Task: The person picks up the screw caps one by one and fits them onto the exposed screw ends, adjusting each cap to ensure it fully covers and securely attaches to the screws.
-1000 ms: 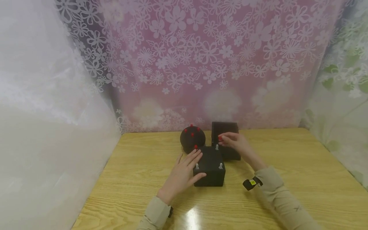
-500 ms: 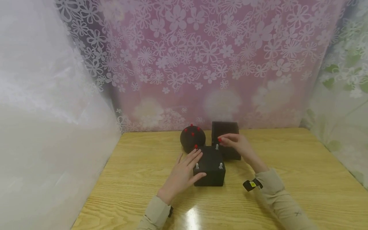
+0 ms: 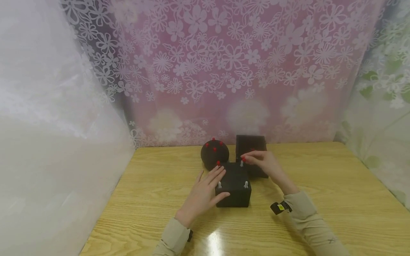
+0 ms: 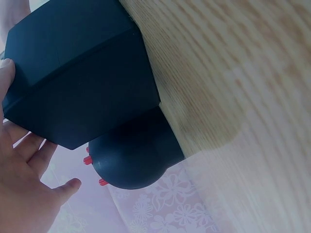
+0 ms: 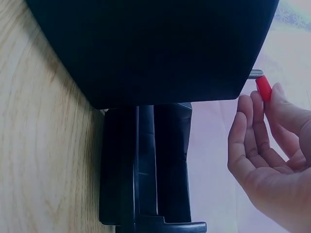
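A black box (image 3: 233,200) stands on the table with threaded metal posts near its top corners. A red cap (image 3: 218,163) covers the far left post; the near left post (image 3: 219,185) and near right post (image 3: 246,184) are bare. My left hand (image 3: 201,193) rests on the box's left side, fingers stretched over its top and thumb at the front edge. My right hand (image 3: 267,166) pinches a small red cap (image 5: 264,89) between thumb and fingers. In the right wrist view the cap is tilted, its end right at the tip of the far right post (image 5: 255,74).
Behind the box on the left stands a black dome (image 3: 214,159) studded with several red pegs. An open black bin (image 3: 251,140) stands behind it on the right, partly hidden by my right hand. A flowered pink curtain (image 3: 243,71) hangs along the table's (image 3: 153,199) far edge.
My right hand has moved slightly down and left with the red cap, from above the bin to the far right post. My left hand has stayed in place.
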A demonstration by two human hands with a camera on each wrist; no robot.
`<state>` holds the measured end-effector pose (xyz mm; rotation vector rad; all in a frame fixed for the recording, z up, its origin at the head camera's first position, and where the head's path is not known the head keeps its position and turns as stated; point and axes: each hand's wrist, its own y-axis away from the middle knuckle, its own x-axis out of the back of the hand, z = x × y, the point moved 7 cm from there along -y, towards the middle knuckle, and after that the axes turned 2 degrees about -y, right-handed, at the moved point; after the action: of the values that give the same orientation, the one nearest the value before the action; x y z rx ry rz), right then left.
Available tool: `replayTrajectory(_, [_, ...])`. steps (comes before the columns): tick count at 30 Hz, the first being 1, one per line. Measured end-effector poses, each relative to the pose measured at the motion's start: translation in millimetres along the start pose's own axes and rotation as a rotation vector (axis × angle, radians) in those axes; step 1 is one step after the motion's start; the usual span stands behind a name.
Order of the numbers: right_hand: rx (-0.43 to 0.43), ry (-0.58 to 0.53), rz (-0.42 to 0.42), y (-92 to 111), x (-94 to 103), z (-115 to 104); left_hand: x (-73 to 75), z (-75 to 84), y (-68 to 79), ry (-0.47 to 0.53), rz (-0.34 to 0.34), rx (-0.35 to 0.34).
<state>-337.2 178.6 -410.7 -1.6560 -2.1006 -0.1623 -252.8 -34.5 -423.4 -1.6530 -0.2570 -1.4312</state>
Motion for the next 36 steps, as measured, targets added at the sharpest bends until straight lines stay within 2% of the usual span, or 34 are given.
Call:
replayTrajectory(13, [0.074,0.081,0.016,-1.5,-2.0,-12.2,-2.1,1.0,-0.1,-0.003,-0.021,0.004])
replayTrajectory(22, [0.129,0.159,0.064,-4.8,-1.8,-19.4,-2.1,0.6,0.1,0.019,-0.018,0.010])
replayTrajectory(36, [0.235,0.360,0.138,-3.1,-6.0,-31.6,-2.5,0.3,0.5,0.025,-0.016,0.011])
